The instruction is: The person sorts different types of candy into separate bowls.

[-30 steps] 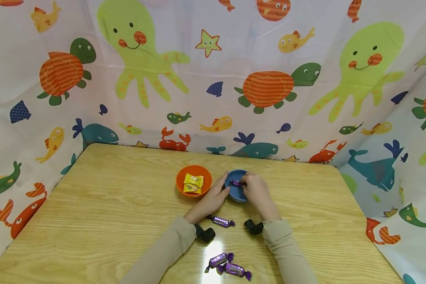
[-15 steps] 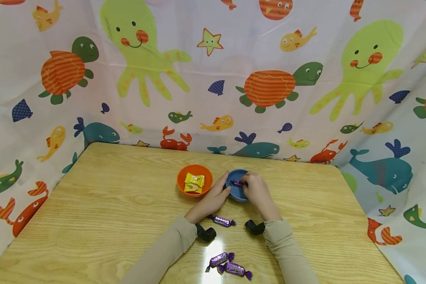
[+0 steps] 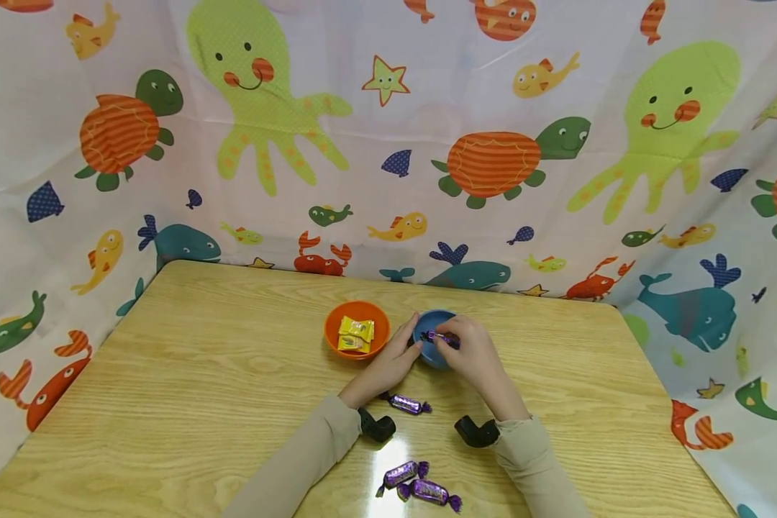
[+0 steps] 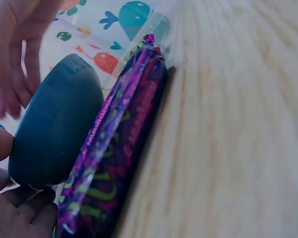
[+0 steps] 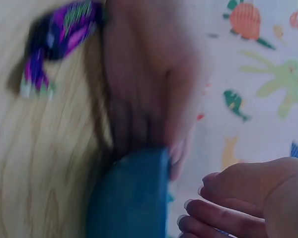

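Observation:
My left hand (image 3: 388, 360) holds the small blue bowl (image 3: 432, 357) from its left side. In the left wrist view, its thumb and fingers lie around the lower part of the bowl (image 4: 59, 124). A purple-wrapped candy (image 3: 432, 336) lies inside the bowl, its right end overlapped by my right hand (image 3: 475, 352). That hand is over the bowl's right rim with thumb and fingers apart; in the right wrist view the right hand (image 5: 248, 198) shows relaxed fingers. Another purple candy (image 3: 406, 404) lies on the table beside my left wrist, large in the left wrist view.
An orange bowl (image 3: 329, 342) with several yellow-wrapped candies (image 3: 355, 332) stands left of the blue bowl. Two purple candies (image 3: 400, 475) lie nearer on the wooden table (image 3: 233, 374). A curtain (image 3: 388, 158) printed with sea animals hangs behind the table and at both sides.
My right hand has drawn slightly right and its fingers have loosened, so more of the candy in the blue bowl shows. My left hand keeps its place on the bowl.

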The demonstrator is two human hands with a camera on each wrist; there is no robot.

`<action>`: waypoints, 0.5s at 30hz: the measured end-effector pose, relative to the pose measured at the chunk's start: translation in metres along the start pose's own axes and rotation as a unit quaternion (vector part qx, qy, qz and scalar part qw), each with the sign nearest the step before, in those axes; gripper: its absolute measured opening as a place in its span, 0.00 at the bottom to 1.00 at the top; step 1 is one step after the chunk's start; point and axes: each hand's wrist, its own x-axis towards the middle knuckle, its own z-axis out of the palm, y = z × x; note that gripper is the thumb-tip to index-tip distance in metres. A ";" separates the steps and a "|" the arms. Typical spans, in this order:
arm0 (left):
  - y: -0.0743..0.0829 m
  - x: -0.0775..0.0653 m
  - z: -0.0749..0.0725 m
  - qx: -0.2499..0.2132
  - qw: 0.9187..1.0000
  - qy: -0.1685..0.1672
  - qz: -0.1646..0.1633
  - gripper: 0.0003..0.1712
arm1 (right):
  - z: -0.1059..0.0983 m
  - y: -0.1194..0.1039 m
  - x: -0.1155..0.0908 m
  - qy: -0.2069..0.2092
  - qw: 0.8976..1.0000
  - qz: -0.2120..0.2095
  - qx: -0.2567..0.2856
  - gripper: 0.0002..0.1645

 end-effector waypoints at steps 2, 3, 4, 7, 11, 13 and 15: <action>-0.001 0.000 0.000 -0.001 1.000 -0.001 0.002 0.35 | -0.004 -0.007 -0.005 0.003 1.000 -0.023 0.018 0.05; -0.001 0.000 0.000 -0.001 1.000 -0.001 0.002 0.35 | -0.005 -0.010 -0.007 0.003 0.999 -0.033 0.023 0.05; -0.001 0.000 0.000 -0.002 1.000 -0.001 0.002 0.35 | -0.007 -0.014 -0.009 0.002 0.999 -0.043 0.029 0.05; -0.002 0.000 -0.001 -0.001 1.000 -0.001 0.001 0.35 | -0.010 -0.024 -0.018 -0.005 0.998 -0.056 0.036 0.05; -0.002 0.001 0.000 -0.002 1.000 0.001 0.003 0.35 | -0.009 -0.034 -0.030 -0.025 0.997 -0.068 0.034 0.05; -0.002 0.001 0.000 0.000 1.000 0.002 0.002 0.35 | -0.007 -0.037 -0.036 -0.041 0.996 -0.072 0.027 0.05; -0.001 0.001 0.000 0.002 1.000 0.002 -0.001 0.35 | -0.004 -0.038 -0.041 -0.064 0.995 -0.073 0.020 0.05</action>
